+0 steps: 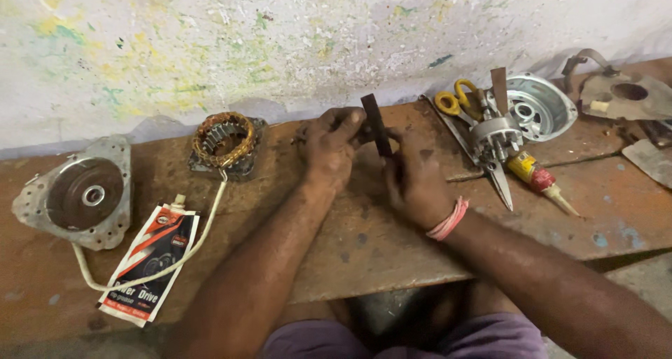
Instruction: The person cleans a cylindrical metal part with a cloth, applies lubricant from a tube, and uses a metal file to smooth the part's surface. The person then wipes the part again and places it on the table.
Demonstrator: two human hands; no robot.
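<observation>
My left hand [330,145] and my right hand [414,179] meet at the back of a rusty brown workbench [364,254]. Between them stands a dark flat bar-shaped tool [376,124], tilted slightly, held by fingers of both hands. My left hand also closes over a small dark part, mostly hidden under the fingers. A pink band circles my right wrist [449,219].
A copper-wound stator [225,140] with a white cable lies at the back left, beside a grey motor end cover [80,193] and a red-black-white grease sachet [152,259]. At the right are yellow-handled scissors [470,124], a round metal housing [537,107] and a small yellow-red tube [539,179].
</observation>
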